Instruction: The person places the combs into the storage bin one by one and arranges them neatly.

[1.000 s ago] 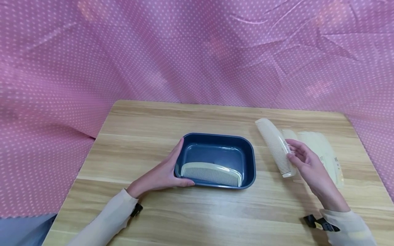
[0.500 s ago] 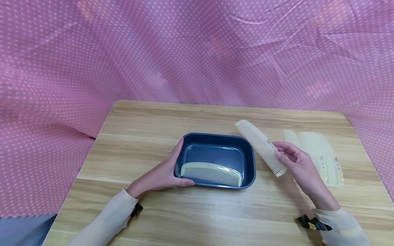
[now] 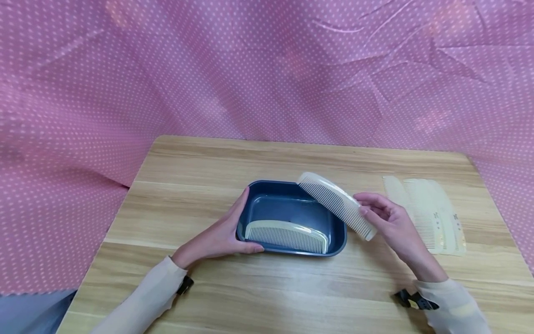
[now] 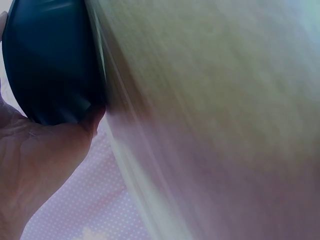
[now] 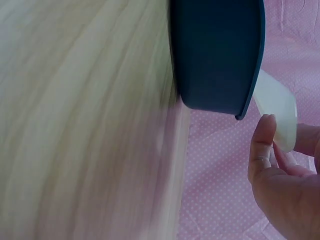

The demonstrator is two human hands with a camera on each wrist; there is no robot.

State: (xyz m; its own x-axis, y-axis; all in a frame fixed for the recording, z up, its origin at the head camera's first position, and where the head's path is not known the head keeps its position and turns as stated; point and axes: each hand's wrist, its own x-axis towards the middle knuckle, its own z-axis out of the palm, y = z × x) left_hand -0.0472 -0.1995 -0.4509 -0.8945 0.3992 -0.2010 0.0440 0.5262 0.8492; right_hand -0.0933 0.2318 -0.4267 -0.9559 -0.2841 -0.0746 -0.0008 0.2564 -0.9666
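Observation:
A dark blue rectangular tray (image 3: 275, 206) sits mid-table in the head view. My left hand (image 3: 221, 239) grips its left end, thumb along the near side and fingers at the far side. Inside, along the near wall, lies a cream comb (image 3: 283, 232), teeth toward me. My right hand (image 3: 390, 222) pinches a second cream comb (image 3: 333, 197) between thumb and fingers near its right end. That comb slants over the tray's right far corner. In the right wrist view the held comb (image 5: 280, 107) shows just above the rim of the tray (image 5: 217, 55).
Several more cream combs (image 3: 438, 213) lie overlapping at the right of the wooden table (image 3: 187, 181), partly behind my right hand. A pink dotted cloth (image 3: 267, 69) hangs behind the table and along its sides.
My right hand has carried the comb leftward from beside the pile of combs to over the tray's right side, tilting it flatter. The left hand and tray have stayed put.

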